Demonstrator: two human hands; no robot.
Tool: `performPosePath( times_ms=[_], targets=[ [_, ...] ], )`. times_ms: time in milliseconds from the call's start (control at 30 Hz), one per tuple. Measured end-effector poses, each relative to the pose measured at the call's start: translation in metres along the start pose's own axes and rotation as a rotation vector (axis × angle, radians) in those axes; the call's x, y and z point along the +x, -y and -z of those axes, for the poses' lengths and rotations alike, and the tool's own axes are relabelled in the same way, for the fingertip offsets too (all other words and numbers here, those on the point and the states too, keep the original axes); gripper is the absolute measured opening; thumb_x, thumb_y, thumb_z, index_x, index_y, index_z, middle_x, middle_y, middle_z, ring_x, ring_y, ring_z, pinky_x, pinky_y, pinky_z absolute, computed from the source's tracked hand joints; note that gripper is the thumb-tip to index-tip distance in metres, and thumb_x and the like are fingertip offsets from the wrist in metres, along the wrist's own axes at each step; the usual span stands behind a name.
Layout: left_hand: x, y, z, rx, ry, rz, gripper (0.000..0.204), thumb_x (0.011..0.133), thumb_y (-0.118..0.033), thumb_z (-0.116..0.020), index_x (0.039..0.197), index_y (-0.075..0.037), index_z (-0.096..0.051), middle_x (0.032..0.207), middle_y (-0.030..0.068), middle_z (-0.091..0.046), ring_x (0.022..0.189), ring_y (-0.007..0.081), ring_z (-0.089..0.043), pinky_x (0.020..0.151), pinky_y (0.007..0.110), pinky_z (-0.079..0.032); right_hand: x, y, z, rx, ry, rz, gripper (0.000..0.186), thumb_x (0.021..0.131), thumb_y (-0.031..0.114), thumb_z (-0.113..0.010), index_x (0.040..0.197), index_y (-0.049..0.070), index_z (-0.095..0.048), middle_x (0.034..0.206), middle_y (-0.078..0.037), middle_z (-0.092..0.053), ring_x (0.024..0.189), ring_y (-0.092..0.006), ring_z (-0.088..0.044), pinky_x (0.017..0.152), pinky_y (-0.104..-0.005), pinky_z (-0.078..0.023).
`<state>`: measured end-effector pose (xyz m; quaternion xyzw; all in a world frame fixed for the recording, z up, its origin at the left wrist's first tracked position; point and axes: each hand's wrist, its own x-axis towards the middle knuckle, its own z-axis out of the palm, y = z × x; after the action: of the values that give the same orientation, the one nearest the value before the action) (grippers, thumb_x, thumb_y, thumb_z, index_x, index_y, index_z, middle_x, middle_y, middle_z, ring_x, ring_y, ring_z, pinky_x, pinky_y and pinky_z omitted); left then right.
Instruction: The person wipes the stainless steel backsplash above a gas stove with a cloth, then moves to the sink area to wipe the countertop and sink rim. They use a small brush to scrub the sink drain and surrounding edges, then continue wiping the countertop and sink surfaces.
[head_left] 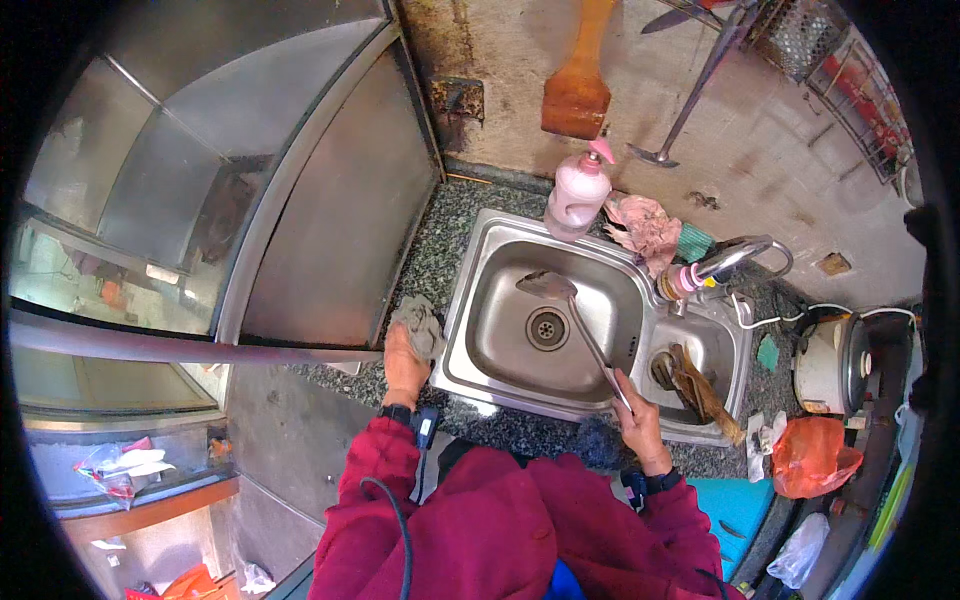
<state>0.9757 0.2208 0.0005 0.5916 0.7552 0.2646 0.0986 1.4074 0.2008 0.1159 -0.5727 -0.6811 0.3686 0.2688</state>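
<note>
My left hand (405, 362) grips a crumpled grey cloth (418, 322) on the speckled counter, just left of the steel sink (458, 340). My right hand (637, 420) is closed on the handle of a metal spatula (585, 330), whose flat head lies over the larger basin near its drain. In the smaller basin on the right lies a worn brownish tool (700, 390), too unclear to name exactly. A curved chrome faucet (735, 255) stands behind the basins.
A pink pump bottle (575, 200), crumpled pink cloth (645, 228) and green sponge (695, 242) sit behind the sink. A rice cooker (830, 365) and orange bag (815, 455) are at right. Utensils, including a wooden paddle (575, 100), hang above. Glass-and-metal panels (310, 200) border the left.
</note>
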Motion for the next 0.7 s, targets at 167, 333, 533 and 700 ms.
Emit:
performPosePath(
  times_ms=[167,333,533,700],
  targets=[
    [-0.052,-0.003,0.02,-0.106,-0.07,0.011,0.074,0.066,-0.001,-0.07,0.132,0.005,-0.039,0.133,0.0278,-0.044,0.125,0.0445,-0.042,0.107,0.045,-0.035,0.009,-0.009,-0.005,-0.01,0.05,0.061,0.054,0.085,0.002,-0.06,0.137,0.012,-0.051,0.103,-0.022,-0.067,0.09,-0.0346,-0.068,0.079,-0.0359,-0.051],
    [-0.017,-0.008,-0.009,-0.092,-0.068,0.029,0.076,0.063,0.003,-0.07,0.131,0.006,-0.038,0.133,0.0324,-0.041,0.124,0.0496,-0.04,0.11,0.048,-0.03,0.007,-0.01,-0.007,0.015,0.122,0.005,0.053,0.087,0.003,-0.059,0.138,0.01,-0.05,0.104,-0.021,-0.068,0.088,-0.0259,-0.069,0.078,-0.0316,-0.05],
    [0.048,-0.007,-0.019,-0.187,-0.074,-0.001,0.063,0.069,-0.007,-0.073,0.126,0.001,-0.048,0.12,0.0253,-0.054,0.113,0.045,-0.047,0.099,0.048,-0.039,0.007,-0.002,-0.004,0.089,0.106,0.001,0.052,0.087,0.002,-0.059,0.137,0.009,-0.05,0.121,-0.02,-0.063,0.105,-0.0331,-0.065,0.088,-0.0343,-0.05],
    [-0.023,-0.028,0.013,-0.229,-0.113,-0.074,0.049,0.073,-0.005,-0.069,0.12,-0.003,-0.056,0.126,0.022,-0.054,0.121,0.0406,-0.047,0.103,0.043,-0.038,0.001,-0.004,0.006,0.112,0.076,0.028,0.052,0.087,0.001,-0.058,0.138,0.008,-0.049,0.13,-0.019,-0.058,0.113,-0.0308,-0.062,0.093,-0.0336,-0.047]
  ],
)
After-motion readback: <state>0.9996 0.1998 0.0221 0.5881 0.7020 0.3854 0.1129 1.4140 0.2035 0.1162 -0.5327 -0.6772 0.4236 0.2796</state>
